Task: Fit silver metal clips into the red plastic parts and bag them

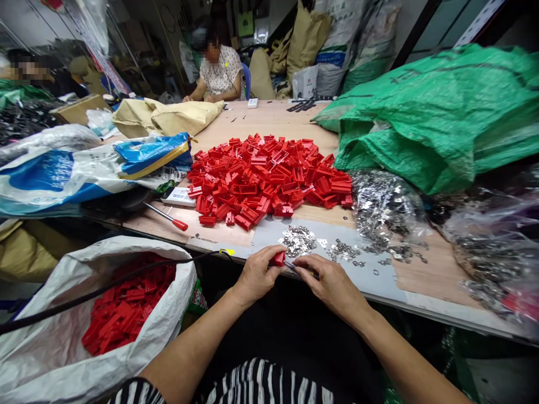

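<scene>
Your left hand [256,275] pinches a small red plastic clip [278,258] between thumb and fingertips, just at the near edge of the wooden worktop [421,275]. Your right hand [332,283] is closed on a thin metal piece [292,267] that meets the clip. Just beyond lies a small heap of silver metal pieces [298,240], with a big pile of red plastic clips [269,177] mid-worktop.

I get bright, even overhead light on the counter [236,129], with deep shadow only beneath its near edge. The metal clips [298,240] glint a little. Wide-angle distortion stretches the green bag [442,112] at right and the white sack [50,336] lower left. The centre is sharp, while the upper-left background is dimmer and soft.
</scene>
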A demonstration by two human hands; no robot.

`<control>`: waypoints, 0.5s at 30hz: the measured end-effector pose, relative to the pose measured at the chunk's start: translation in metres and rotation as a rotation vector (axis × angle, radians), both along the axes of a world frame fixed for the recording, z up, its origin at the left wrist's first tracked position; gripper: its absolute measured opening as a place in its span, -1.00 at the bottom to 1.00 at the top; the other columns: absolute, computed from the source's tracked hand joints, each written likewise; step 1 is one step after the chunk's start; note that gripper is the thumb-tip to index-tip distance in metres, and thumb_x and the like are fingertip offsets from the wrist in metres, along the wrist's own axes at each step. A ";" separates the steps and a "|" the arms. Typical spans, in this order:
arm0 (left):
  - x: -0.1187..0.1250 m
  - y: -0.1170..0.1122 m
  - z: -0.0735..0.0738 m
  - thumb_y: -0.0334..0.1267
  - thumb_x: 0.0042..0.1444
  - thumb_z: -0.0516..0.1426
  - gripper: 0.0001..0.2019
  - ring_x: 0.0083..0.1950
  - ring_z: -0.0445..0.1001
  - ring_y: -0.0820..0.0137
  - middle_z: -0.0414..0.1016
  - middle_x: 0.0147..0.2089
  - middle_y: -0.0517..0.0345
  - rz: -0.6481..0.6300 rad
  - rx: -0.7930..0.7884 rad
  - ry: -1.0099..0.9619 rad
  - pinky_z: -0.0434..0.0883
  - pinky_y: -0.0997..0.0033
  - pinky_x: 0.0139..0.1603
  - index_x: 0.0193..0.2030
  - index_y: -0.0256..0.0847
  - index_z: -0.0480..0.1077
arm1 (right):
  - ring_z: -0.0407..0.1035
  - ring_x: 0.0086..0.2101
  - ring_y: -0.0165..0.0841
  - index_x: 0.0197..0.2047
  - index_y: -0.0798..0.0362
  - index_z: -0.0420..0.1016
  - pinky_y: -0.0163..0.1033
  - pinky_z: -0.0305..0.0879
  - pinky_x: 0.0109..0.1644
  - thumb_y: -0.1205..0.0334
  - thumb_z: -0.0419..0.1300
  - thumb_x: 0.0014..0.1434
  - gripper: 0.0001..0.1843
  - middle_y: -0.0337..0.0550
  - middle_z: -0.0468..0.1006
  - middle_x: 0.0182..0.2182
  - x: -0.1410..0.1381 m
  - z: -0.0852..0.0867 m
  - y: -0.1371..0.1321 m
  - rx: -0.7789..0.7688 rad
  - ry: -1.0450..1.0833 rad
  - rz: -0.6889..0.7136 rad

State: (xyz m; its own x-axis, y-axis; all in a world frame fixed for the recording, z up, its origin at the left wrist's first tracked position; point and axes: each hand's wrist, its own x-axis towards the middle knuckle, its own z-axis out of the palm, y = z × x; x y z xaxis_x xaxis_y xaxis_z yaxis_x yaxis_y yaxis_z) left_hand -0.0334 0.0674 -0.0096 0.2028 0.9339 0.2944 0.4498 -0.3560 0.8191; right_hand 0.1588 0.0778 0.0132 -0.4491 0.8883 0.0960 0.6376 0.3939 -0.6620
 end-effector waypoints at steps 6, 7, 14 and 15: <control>0.000 0.002 0.002 -0.46 0.06 0.19 -0.60 0.00 0.50 0.33 0.54 -0.01 0.10 -0.011 -0.024 0.007 0.43 0.27 0.06 0.05 -0.13 0.38 | 0.48 -0.24 -0.27 -0.16 -0.06 0.54 -0.16 0.38 -0.14 0.29 0.09 0.22 -0.79 -0.15 0.60 -0.23 0.002 -0.005 0.003 0.011 -0.003 0.018; -0.001 0.002 0.002 -0.46 0.06 0.19 -0.61 -0.01 0.51 0.33 0.54 -0.02 0.10 -0.012 -0.026 0.005 0.44 0.27 0.06 0.05 -0.13 0.39 | 0.48 -0.24 -0.27 -0.16 -0.06 0.54 -0.16 0.39 -0.14 0.29 0.09 0.22 -0.79 -0.15 0.60 -0.23 0.002 -0.006 0.004 0.011 -0.004 0.022; -0.002 0.002 -0.003 -0.44 0.07 0.19 -0.61 0.03 0.49 0.32 0.53 0.01 0.08 -0.016 -0.031 -0.023 0.43 0.27 0.09 0.07 -0.14 0.39 | 0.49 -0.24 -0.28 -0.20 -0.05 0.55 -0.18 0.40 -0.13 0.29 0.08 0.23 -0.79 -0.16 0.60 -0.25 0.002 -0.003 0.007 -0.006 0.028 0.040; -0.002 0.001 -0.003 -0.44 0.08 0.19 -0.61 0.03 0.49 0.31 0.53 0.02 0.08 -0.017 -0.027 -0.024 0.42 0.26 0.10 0.07 -0.14 0.39 | 0.49 -0.24 -0.28 -0.19 -0.05 0.55 -0.17 0.40 -0.14 0.29 0.08 0.23 -0.79 -0.15 0.61 -0.25 0.002 -0.002 0.007 -0.008 0.029 0.044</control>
